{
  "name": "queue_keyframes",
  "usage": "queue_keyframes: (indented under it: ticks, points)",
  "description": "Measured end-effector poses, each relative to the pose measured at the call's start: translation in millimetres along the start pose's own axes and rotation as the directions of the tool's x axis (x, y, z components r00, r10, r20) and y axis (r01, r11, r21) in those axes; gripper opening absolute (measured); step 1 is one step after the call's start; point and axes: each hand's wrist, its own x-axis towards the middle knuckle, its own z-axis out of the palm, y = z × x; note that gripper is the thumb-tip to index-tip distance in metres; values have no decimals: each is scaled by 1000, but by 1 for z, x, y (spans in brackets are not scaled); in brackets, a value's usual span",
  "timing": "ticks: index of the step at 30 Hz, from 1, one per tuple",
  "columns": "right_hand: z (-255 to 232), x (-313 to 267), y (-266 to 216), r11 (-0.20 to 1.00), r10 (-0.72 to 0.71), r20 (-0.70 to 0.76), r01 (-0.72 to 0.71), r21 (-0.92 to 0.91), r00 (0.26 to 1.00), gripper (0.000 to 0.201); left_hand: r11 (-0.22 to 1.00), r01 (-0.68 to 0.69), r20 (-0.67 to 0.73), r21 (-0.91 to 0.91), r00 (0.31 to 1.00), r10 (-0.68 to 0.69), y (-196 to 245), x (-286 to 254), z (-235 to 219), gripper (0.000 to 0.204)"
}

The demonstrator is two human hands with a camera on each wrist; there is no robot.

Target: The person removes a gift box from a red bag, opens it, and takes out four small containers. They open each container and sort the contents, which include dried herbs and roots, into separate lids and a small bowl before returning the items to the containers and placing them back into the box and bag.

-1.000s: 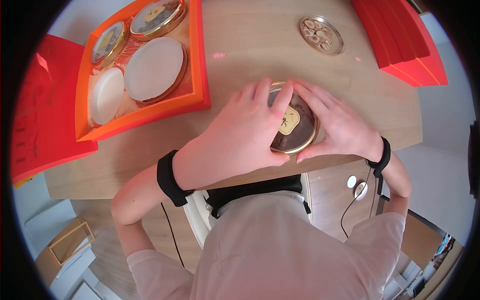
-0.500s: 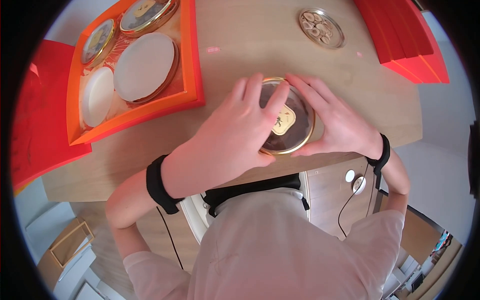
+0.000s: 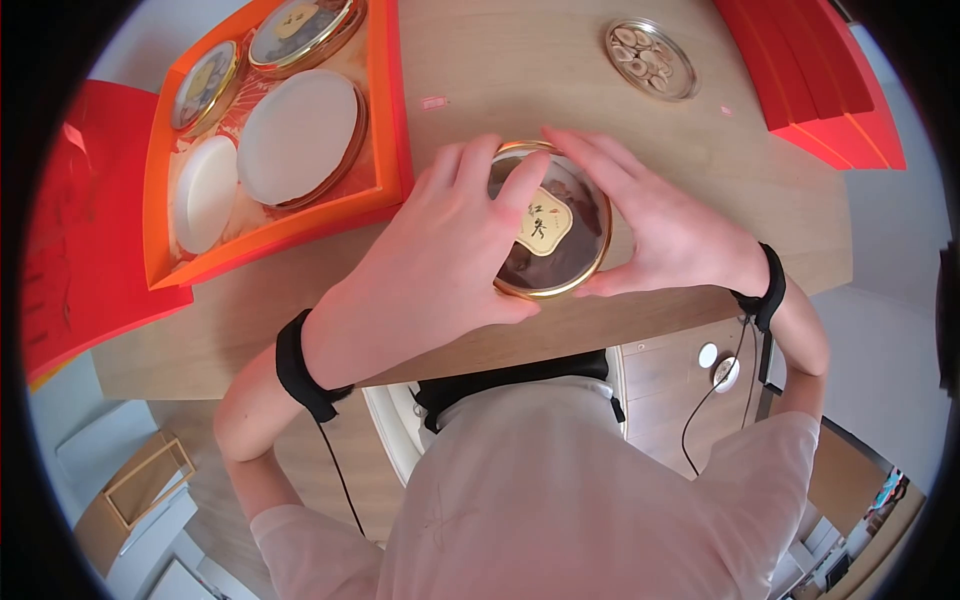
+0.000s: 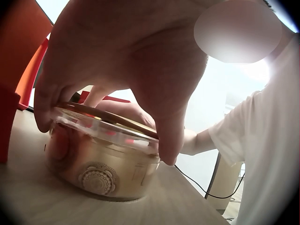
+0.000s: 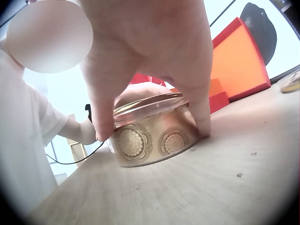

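Note:
A round clear jar (image 3: 575, 235) with a gold-rimmed lid and a cream label stands near the table's front edge, dark contents under the lid. My left hand (image 3: 425, 240) grips its left side, fingers at the far rim and thumb at the near rim. From the right, my right hand (image 3: 675, 225) holds the opposite side the same way. In the left wrist view the lid (image 4: 108, 117) looks tilted above the jar's embossed wall (image 4: 105, 173); whether it is loose I cannot tell. The right wrist view shows the jar (image 5: 157, 136) resting on the table.
An orange-red box (image 3: 390, 100) at the left holds lidded jars and white discs (image 3: 300, 138). A dish of pale slices (image 3: 650, 60) lies at the back, beside a red box (image 3: 835, 110) at the back right. A red lid or panel (image 3: 90, 230) is at far left.
Both hands and the jar have shifted left along the table's front, and more of the cream label shows between the fingers. Both hands keep their hold.

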Motion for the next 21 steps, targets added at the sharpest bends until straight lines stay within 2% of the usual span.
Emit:
queue_keyframes:
  ticks: [7, 13, 16, 21]
  points:
    - [-2, -2, 3, 997, 25, 5, -25, 77, 1000, 118, 999, -44, -45, 4, 998, 44, 0, 0, -3, 99]
    - [-1, -3, 7, 1000, 22, 35, -22, 7, 999, 119, 1000, 3, 18, -14, 1000, -3, -3, 4, -1, 98]
    - [-1, -3, 3, 997, 63, 55, -65, 30, 997, 120, 999, 11, 48, -37, 999, -9, -1, 2, -4, 100]
    - [2, -4, 1, 999, -10, -8, 10, -49, 1000, 113, 1000, -1, 52, 10, 999, 1, 0, 0, -4, 105]
